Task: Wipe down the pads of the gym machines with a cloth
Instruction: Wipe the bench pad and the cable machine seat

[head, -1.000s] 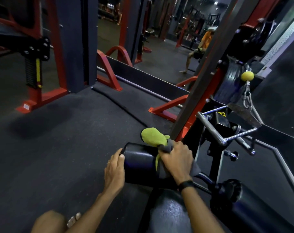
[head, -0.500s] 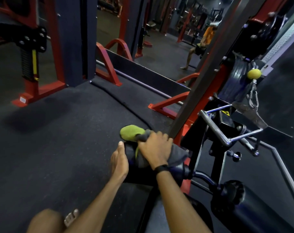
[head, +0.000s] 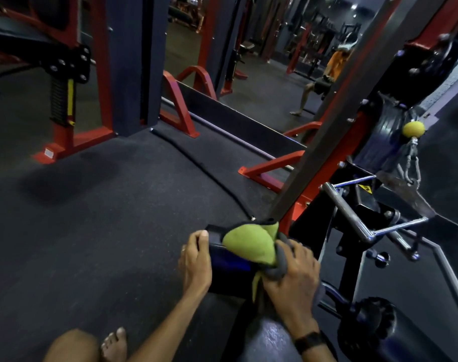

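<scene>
A black roller pad (head: 229,267) of the gym machine lies low in the middle of the head view. My left hand (head: 195,262) holds its left end, fingers curled over the end face. My right hand (head: 292,273) grips a green and grey cloth (head: 250,245) and presses it onto the top and right part of the pad. The green side bulges over the pad's upper edge. A second black roller pad (head: 395,333) sits at the lower right, and the dark seat pad (head: 269,338) lies under my right forearm.
A chrome cable handle (head: 353,220) and a yellow ball stop (head: 413,129) hang to the right. A slanted machine post (head: 327,131) rises just behind the pad. Red machine frames (head: 73,131) stand at the back left. Rubber floor (head: 105,218) spreads to the left. My bare foot (head: 114,343) shows at the bottom.
My right hand has slid the cloth along the pad, left and then back right, with the green part now spread on top. My left hand stayed at the pad's left end.
</scene>
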The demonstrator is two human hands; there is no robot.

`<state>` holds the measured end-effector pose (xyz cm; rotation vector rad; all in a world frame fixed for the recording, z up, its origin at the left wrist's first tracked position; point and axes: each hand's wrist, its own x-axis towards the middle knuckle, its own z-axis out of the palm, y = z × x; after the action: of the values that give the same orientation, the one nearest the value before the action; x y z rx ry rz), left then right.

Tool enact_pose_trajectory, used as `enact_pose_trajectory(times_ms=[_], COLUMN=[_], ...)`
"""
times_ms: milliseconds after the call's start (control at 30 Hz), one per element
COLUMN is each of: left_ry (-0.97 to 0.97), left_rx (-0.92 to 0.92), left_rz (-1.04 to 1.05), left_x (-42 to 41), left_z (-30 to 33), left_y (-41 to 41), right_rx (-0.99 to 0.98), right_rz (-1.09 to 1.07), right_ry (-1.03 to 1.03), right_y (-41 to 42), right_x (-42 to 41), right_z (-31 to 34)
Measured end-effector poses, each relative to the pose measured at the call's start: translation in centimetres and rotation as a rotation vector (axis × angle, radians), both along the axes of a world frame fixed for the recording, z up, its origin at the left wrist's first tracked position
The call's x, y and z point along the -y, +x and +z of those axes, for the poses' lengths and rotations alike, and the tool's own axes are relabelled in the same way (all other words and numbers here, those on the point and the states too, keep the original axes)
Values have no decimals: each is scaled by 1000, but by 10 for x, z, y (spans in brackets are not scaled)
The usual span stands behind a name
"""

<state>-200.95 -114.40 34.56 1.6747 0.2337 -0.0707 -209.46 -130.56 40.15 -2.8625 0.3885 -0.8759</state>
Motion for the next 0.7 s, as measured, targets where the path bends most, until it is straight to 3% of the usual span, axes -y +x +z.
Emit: enact_pose_trajectory(times_ms=[133, 200, 300, 367, 467, 600, 700], left_ry=[31, 53, 78, 107, 92, -24, -197], left_rx=[67, 111, 225, 288, 268, 146, -98], left_rz=[-6, 2, 28, 45, 14, 19, -109], left_x=[-3, -3, -4, -7, -12, -15, -10], left_z=[-1, -4, -7, -11, -15, -21, -20], left_y=[-5, -7, -9, -16, -29, -28, -19], right_rx=[-431, -642, -809, -794, -613, -303, -215], right_rz=[-279, -305, -228, -161, -24, 218, 375], right_ry=[154, 276, 258, 222, 40, -93, -84], right_y=[60, 93, 125, 134, 123, 68, 21], right_x=[17, 19, -2, -27, -67, -84, -67], right_z=[37, 48, 51, 45, 36, 26, 2])
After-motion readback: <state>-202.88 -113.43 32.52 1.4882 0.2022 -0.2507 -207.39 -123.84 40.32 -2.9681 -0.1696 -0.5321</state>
